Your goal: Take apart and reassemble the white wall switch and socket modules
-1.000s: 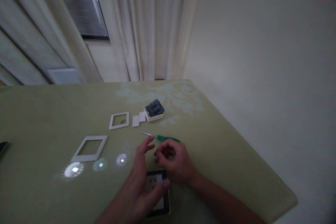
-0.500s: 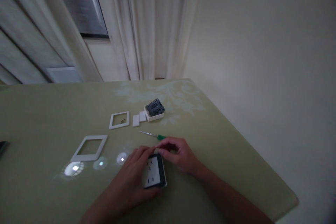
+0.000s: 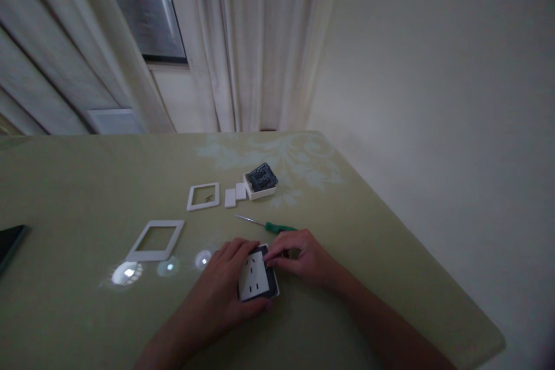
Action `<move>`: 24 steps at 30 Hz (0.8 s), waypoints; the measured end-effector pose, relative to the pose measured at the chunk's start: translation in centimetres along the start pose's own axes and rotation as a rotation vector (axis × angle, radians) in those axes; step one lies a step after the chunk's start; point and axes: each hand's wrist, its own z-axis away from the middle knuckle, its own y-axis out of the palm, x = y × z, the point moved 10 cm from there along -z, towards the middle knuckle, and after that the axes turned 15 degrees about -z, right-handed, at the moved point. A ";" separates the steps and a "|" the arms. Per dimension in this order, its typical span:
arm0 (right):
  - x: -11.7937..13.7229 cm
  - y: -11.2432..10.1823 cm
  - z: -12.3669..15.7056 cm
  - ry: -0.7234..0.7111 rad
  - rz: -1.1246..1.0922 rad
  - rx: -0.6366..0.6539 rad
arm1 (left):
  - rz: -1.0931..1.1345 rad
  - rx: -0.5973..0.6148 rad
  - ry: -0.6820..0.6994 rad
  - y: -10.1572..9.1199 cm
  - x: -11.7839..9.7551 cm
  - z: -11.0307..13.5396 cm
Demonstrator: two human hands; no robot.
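One five-slot wall socket (image 3: pixel 255 277), on the near side of the green-handled screwdriver (image 3: pixel 280 228). Left hand (image 3: pixel 229 280) holds it in a wide grip, thumb along the near edge. Right hand (image 3: pixel 306 259) in a narrow pinch at its right edge; can't tell if anything small is in there. Tip: brace firmly left, keep right fingertips light, don't let it rock.

The socket (image 3: pixel 255 278) looks smooth plastic, the tabletop (image 3: pixel 87 185) glossy
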 end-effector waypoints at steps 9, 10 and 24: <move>1.5 0.9 0.6 -0.143 0.168 0.112 | -0.013 -0.009 0.009 0.2 -0.1 -0.1; 1.5 1.0 0.7 -0.160 0.202 0.122 | -0.013 -0.011 0.004 0.2 -0.1 -0.1; 2.1 2.1 1.1 -0.184 0.355 0.198 | -0.027 -0.056 0.005 0.2 0.2 0.0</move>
